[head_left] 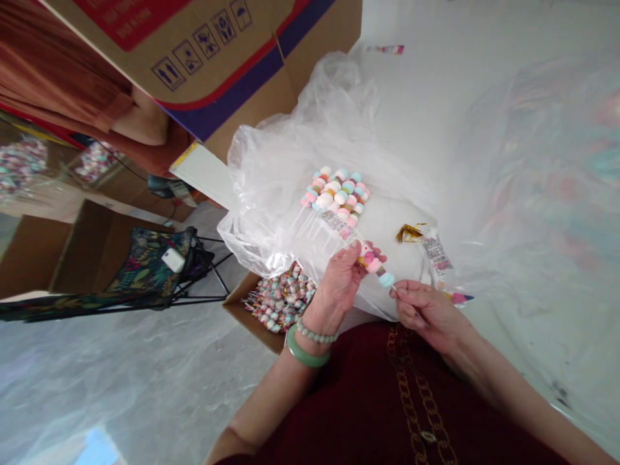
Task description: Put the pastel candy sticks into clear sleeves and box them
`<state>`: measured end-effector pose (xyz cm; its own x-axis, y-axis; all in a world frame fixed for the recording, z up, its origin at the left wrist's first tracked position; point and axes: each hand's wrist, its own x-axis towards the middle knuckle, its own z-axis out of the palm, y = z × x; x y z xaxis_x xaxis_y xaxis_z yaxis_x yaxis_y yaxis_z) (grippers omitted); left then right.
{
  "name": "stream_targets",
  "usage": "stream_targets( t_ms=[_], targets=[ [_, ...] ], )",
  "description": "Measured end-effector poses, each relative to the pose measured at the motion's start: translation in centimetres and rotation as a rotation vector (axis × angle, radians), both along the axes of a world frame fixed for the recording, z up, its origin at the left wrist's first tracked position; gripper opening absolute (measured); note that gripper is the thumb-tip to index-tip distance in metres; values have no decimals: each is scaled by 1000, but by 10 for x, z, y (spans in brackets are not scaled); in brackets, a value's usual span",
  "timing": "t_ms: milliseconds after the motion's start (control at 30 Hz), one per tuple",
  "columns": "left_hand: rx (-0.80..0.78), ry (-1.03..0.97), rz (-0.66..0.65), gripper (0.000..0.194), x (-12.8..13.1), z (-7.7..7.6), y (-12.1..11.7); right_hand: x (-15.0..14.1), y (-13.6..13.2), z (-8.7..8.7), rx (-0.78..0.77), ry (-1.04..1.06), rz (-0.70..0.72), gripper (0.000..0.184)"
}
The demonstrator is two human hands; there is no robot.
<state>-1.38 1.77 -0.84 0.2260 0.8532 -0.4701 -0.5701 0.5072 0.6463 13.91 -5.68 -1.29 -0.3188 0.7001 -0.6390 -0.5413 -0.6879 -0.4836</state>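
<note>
My left hand [345, 271] pinches a printed clear plastic sleeve [334, 223] near its lower end. Partly in or behind that sleeve, a skewer of pastel marshmallow-like pieces [385, 279] points toward my right hand [419, 303], whose fingertips are closed on the thin stick end. Just beyond my left hand lies a bunch of similar skewers [339, 187] in pink, white and blue, their white sticks toward me. To the right are a bundle of gold twist ties [410, 232] and more printed sleeves [437, 252], partly behind my right hand.
Crumpled clear plastic sheeting [271, 187] covers part of the white table [426, 129]. A large cardboard box [261, 71] stands at the far left, with a person's arm [140, 119] beside it. Below the table edge is a carton of wrapped skewers [283, 297], near a folding chair [150, 265] holding a phone [173, 259].
</note>
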Motion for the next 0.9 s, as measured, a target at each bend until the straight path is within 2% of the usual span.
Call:
stream_targets(
  t_ms=[67,200,267,333,500,700,800,900],
  targets=[
    [-28,-9,37,27,1,0,1,-3,-1,4,114,-239,-42,14],
    [-63,-65,54,27,3,0,1,-5,-3,8,279,-540,-46,9],
    [-61,-84,71,26,4,0,1,-5,-4,7,309,-659,-26,8],
    [-44,-82,70,27,5,1,0,-4,-4,6,297,-683,-21,9],
    [33,-6,31,30,7,7,-1,-1,2,5,189,-418,-86,12],
    [-12,10,-21,32,6,7,-2,5,8,3,-141,242,-13,18],
    [-66,13,-18,28,1,3,1,8,7,1,-217,345,-33,17],
    [-66,40,-17,24,-4,0,5,12,9,2,-209,331,-42,18]
  ],
)
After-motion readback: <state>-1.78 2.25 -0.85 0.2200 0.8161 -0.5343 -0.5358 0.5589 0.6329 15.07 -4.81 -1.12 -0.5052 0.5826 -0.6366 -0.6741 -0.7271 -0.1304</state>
